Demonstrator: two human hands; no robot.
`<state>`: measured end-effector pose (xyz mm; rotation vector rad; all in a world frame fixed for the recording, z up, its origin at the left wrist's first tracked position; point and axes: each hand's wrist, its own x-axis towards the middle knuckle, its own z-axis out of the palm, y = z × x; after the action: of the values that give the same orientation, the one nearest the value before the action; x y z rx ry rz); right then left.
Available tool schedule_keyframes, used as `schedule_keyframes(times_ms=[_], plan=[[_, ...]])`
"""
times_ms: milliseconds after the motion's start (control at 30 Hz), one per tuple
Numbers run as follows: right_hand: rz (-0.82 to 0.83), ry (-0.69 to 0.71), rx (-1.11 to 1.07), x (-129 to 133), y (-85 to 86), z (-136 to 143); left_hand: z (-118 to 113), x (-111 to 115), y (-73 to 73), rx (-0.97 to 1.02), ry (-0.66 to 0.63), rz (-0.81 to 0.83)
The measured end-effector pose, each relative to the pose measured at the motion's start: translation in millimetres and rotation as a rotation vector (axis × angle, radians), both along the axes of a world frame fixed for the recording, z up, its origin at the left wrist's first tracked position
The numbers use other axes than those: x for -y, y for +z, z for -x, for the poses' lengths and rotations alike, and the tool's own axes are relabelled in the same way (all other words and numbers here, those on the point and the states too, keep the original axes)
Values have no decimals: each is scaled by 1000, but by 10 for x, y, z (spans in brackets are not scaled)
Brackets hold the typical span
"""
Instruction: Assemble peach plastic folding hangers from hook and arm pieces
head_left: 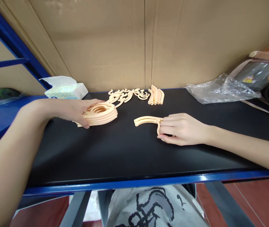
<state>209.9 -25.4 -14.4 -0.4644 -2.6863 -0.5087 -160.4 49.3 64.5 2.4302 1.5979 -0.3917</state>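
My left hand (76, 112) grips the left side of a stack of beige plastic hangers (102, 116), thumb in front and fingers over the back. The stack rests on the black tabletop. At the right, my right hand (181, 129) is closed around a beige plastic hanger (146, 120). One curved double arm of it points left, and its hook shows below my fingers; its right part is hidden by my hand. Behind the stack lies a loose pile of beige hooks (122, 95). To the right of them, short curved hanger arms (156, 95) are bunched together.
A tissue pack (64, 91) stands at the back left. Crumpled clear plastic (219, 91) and a strapped bag (252, 72) lie at the back right. A cardboard wall (101, 44) closes the rear. The table's blue front edge (148, 183) runs before my lap.
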Motion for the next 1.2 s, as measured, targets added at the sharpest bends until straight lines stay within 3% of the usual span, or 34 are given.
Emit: schedule_keyframes(times_ms=[367,533,833,1033,1200], plan=[[22,-13,14,-1,9,-5,171,-79,25,-31,67,73],[34,-19,13,2,5,-4,88,-97,-30,-78,43,24],[54,-23,19,2,21,-2,56,-117,-134,-12,-126,-132],[70,-35,22,2,22,0,7,-54,-90,-10,-58,-100],[72,-25,9,7,18,2,33,-63,-107,-19,-106,-131]])
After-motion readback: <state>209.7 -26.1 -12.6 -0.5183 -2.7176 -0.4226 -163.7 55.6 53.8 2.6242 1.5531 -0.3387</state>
